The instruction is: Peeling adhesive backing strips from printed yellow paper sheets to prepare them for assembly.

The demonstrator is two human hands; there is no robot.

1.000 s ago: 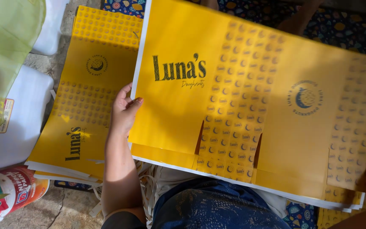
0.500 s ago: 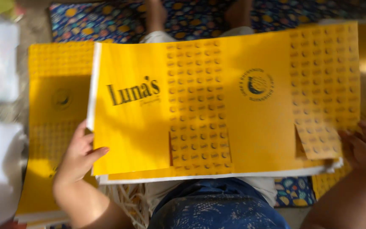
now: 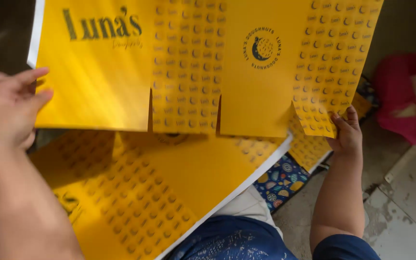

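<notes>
Yellow die-cut sheet point(image 3: 188, 62) held by both hands above yellow stack point(image 3: 169, 188).

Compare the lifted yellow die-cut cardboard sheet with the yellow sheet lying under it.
The lifted yellow die-cut cardboard sheet is held by the left hand and right hand; the lower yellow sheet lies flat. The lifted one is brightly lit, the lower shaded. Both share dotted panels.

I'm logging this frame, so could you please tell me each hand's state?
Left hand: holding the yellow sheet's left edge.
Right hand: gripping its lower right flap.
</notes>
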